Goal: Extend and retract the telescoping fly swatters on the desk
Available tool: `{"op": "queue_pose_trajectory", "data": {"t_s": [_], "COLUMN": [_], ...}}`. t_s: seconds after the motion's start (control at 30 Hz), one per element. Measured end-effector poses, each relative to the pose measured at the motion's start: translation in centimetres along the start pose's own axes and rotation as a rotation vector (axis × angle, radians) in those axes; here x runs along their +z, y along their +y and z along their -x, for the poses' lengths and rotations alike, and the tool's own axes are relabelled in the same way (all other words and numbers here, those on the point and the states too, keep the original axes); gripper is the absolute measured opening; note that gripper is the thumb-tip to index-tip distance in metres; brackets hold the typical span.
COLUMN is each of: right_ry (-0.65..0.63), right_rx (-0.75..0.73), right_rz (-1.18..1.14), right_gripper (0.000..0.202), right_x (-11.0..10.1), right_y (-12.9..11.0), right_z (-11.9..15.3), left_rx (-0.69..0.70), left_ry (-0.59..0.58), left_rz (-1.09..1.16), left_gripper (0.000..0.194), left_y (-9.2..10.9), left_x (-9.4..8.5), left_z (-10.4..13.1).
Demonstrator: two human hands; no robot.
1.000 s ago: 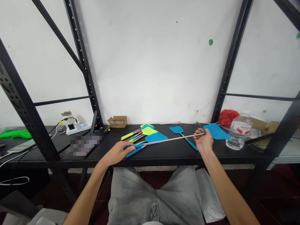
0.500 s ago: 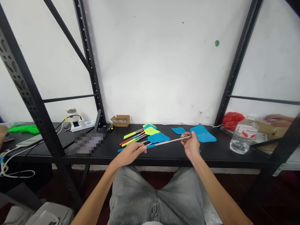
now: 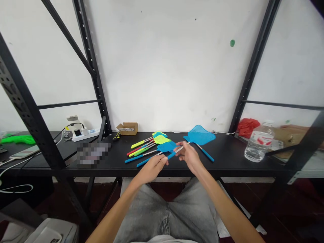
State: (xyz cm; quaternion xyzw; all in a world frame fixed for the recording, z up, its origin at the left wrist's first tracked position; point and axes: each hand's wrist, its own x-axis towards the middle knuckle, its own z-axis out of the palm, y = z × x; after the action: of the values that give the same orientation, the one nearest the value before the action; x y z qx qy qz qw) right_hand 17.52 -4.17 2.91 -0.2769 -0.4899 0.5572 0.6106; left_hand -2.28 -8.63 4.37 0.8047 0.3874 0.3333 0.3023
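Note:
A blue fly swatter (image 3: 201,137) with a metal shaft is held above the black table, its broad head raised to the right. My left hand (image 3: 152,169) is closed round its blue handle. Further along, the fingers of my right hand (image 3: 191,156) are closed on the metal shaft. Behind my right hand lies another swatter with a blue handle (image 3: 207,154), its head mostly covered by the held one. To the left, several swatters lie in an overlapping row, among them a yellow-green one (image 3: 162,139) and a blue one (image 3: 167,146) close to my left hand.
An open cardboard box (image 3: 128,128) stands by the wall. At the right are a water bottle (image 3: 259,141) and a red plastic bag (image 3: 248,127). Black rack posts frame both sides. A power strip (image 3: 86,134) with cables sits at the left, near a pixelated patch.
The held swatter now looks shorter, with less shaft showing. My hands have come closer together, and its head has tilted upward and moved left. The camera view has shifted slightly.

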Motion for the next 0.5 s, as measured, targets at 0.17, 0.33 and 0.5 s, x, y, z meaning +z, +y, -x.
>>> {"op": "queue_pose_trajectory", "data": {"t_s": [0.17,0.33,0.5], "right_ry": [-0.285,-0.148,0.082], "right_rx": [0.098,0.162,0.105], "right_rz": [0.098,0.215,0.537], "right_gripper": [0.034,0.032,0.022], "right_x": [0.8,-2.8,-9.1], "right_y": [0.7,-0.2,-0.9], "right_z": [0.8,-0.6,-3.0], "left_rx": [-0.01,-0.054,-0.077], "left_ry": [0.037,-0.052,0.003], "left_rz": [0.149,-0.132,-0.35], "left_gripper": [0.055,0.046,0.035], "left_y": [-1.6,-1.6,-2.2], "left_x": [1.3,0.3,-0.8], "left_z": [-0.5,0.6,0.8]}}
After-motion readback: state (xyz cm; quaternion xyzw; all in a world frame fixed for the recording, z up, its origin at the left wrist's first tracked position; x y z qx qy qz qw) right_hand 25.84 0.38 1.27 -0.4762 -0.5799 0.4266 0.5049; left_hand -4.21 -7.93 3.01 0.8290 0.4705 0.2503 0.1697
